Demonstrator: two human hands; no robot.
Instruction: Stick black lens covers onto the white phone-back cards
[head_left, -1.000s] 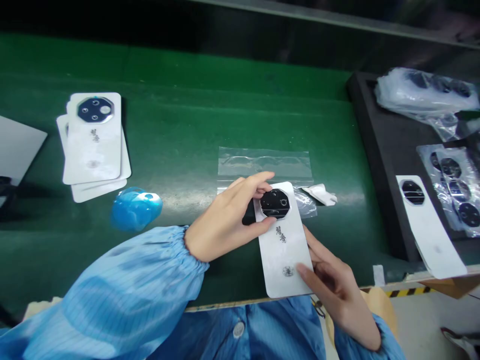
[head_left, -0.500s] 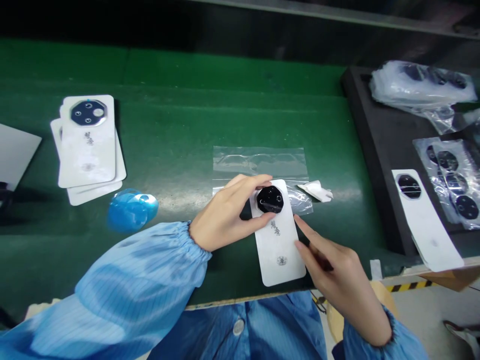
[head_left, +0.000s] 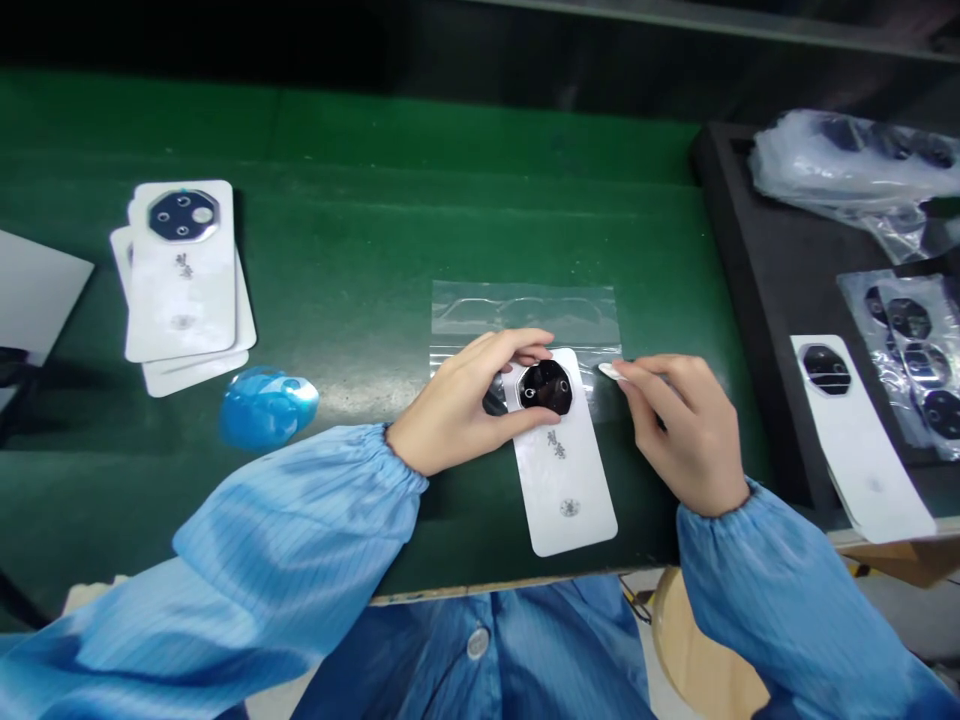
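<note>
A white phone back cover [head_left: 568, 490] lies near the table's front edge, with dark lettering and a black octagonal camera piece [head_left: 545, 387] at its top end. My left hand [head_left: 480, 400] bridges that end, thumb at the lower edge of the camera piece and fingertips at its upper edge, gripping around it. To the right of the cover, my right hand [head_left: 679, 420] pinches a small white wad of cloth or tissue [head_left: 609, 370], mostly hidden by the fingers. Beneath the cover's top end lies a clear plastic bag [head_left: 525, 307].
At left sits a stack of white phone back covers [head_left: 182, 300], with blue film [head_left: 266, 408] beside it. A black tray [head_left: 780, 260] at right carries bagged camera pieces [head_left: 911, 320]. Another white cover [head_left: 862, 440] leans over its front edge. A wooden stool [head_left: 697, 640] stands below.
My right hand has moved up from beside the cover and taken hold of the white wad. My left hand stays around the camera piece. The view has shifted slightly.
</note>
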